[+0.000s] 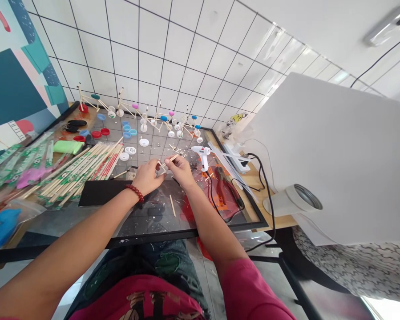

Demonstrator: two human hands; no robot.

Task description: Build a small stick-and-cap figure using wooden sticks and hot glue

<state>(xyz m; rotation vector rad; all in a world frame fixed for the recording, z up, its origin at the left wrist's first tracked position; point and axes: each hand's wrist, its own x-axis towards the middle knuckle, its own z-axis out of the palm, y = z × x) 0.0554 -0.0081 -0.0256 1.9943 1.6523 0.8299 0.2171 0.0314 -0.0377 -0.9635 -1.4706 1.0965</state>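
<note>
My left hand (148, 177), a red bead bracelet at its wrist, pinches a small angular frame of wooden stick pieces (163, 170). Close against it, my right hand (181, 171) grips a short wooden stick (171, 158) between thumb and fingers. Whether the two pieces touch is hard to make out. Below my hands a loose stick (172, 206) lies on the glass tabletop (153, 222). Just beyond my right hand stands a white glue gun (201, 155). Left of my left hand are white bottle caps (130, 150) and a black flat sheet (101, 193).
Several stick-and-cap models (143, 116) line the back by the tiled wall (173, 58). Wrapped chopsticks (76, 173) pile up on the left. Red-handled pliers (224, 184), cables and a power strip (236, 158) occupy the right, beside a white cylindrical object (286, 200). Blue caps (129, 129) sit behind.
</note>
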